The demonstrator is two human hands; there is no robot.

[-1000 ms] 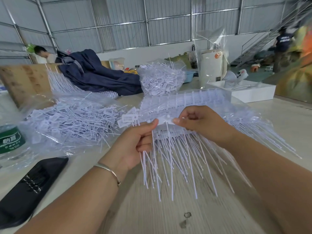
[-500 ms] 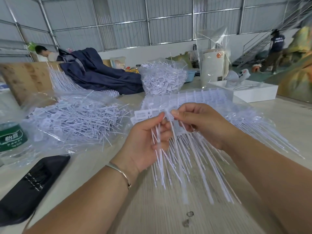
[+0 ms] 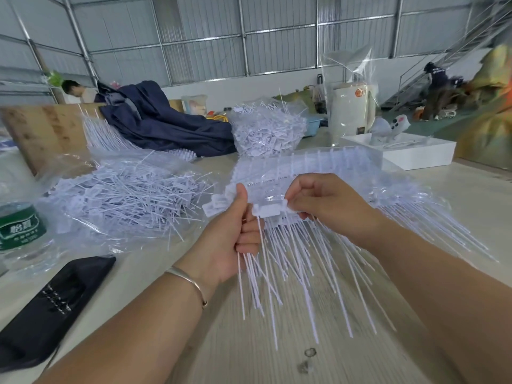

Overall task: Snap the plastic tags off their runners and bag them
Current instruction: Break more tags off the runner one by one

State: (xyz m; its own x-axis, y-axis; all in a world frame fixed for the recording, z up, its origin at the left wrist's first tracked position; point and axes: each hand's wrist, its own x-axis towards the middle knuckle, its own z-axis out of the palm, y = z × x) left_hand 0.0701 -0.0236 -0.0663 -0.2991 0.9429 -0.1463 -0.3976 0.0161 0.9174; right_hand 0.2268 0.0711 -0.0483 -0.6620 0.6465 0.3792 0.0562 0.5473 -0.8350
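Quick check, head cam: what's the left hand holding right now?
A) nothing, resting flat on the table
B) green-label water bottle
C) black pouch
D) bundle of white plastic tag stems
D: the left hand has its fingers curled round a bundle of white plastic tag stems that hang below it, while the green-label water bottle and the black pouch lie untouched on the table to its left.

My left hand [image 3: 232,231] covers upper stems of white plastic tags [image 3: 277,267]. Green-labelled clear water bottle [image 3: 16,228] cut by left edge. Black flat pouch [image 3: 52,309] cut at left edge. Far-right colourful shape [image 3: 493,112] blurred, unidentifiable.
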